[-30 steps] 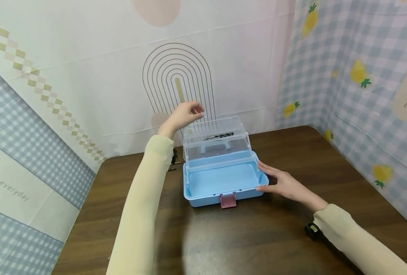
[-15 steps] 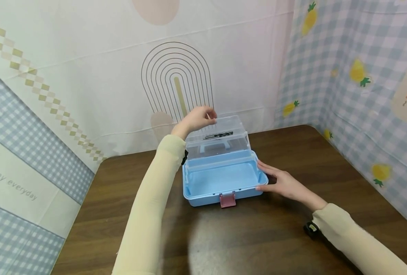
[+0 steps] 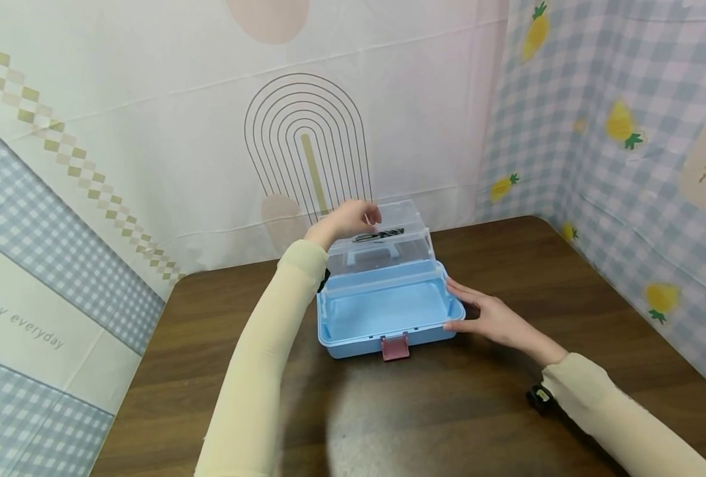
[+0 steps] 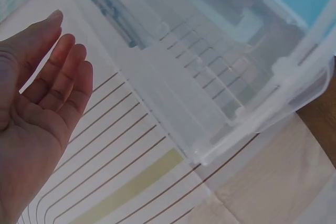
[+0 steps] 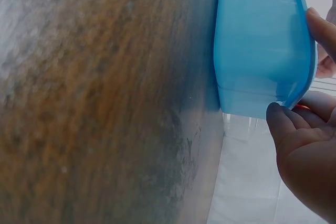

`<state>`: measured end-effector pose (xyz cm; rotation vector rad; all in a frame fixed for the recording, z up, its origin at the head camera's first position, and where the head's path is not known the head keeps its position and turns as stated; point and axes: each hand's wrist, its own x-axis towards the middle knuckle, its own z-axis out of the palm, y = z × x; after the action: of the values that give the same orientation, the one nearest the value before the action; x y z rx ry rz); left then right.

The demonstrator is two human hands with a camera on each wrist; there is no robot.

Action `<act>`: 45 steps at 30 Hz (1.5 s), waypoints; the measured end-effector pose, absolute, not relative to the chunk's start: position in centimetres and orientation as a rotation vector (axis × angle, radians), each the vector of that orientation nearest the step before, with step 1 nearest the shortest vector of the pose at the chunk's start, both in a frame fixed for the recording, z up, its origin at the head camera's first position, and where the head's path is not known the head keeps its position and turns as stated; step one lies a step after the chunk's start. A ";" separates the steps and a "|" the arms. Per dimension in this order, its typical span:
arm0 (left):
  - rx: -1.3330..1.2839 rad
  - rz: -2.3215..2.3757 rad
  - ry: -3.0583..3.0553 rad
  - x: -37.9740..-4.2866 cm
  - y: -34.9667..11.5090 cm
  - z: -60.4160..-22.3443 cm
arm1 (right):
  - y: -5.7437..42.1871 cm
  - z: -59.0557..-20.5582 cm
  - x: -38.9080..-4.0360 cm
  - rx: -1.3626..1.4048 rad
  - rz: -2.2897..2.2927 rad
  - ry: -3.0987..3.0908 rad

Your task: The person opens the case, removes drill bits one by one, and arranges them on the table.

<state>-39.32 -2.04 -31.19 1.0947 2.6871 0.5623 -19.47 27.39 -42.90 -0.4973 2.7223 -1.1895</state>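
A light-blue toolbox (image 3: 383,311) stands on the table with its clear upper trays (image 3: 409,213) raised at the back. In the left wrist view, dark spiral drill bits (image 4: 107,9) lie together in the top clear tray (image 4: 178,87). My left hand (image 3: 353,218) hovers over the left part of that tray, fingers loosely bent, and nothing shows between them. At the right front corner, my right hand (image 3: 496,320) holds the toolbox by its rim, thumb on the front and fingers along the side.
A pink latch (image 3: 395,347) hangs down at the toolbox's front. The brown wooden table (image 3: 424,411) ends at a wall cloth (image 3: 430,132) close behind the box. Black wrist straps (image 3: 540,397) sit at the sleeve cuffs.
My left hand has moved right and down to the top tray. Thin bits seen on the table left of the toolbox are now out of sight behind my left arm. My right hand stays put.
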 end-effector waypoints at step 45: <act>1.056 0.475 2.702 -39.9 -3.7 -33.3 | 27.5 -43.2 -19.5 -0.508 -1.209 2.717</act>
<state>-39.89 -3.69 -33.35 1.0557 2.7019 0.4751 -19.55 27.47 -43.19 -0.5082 2.7167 -1.2090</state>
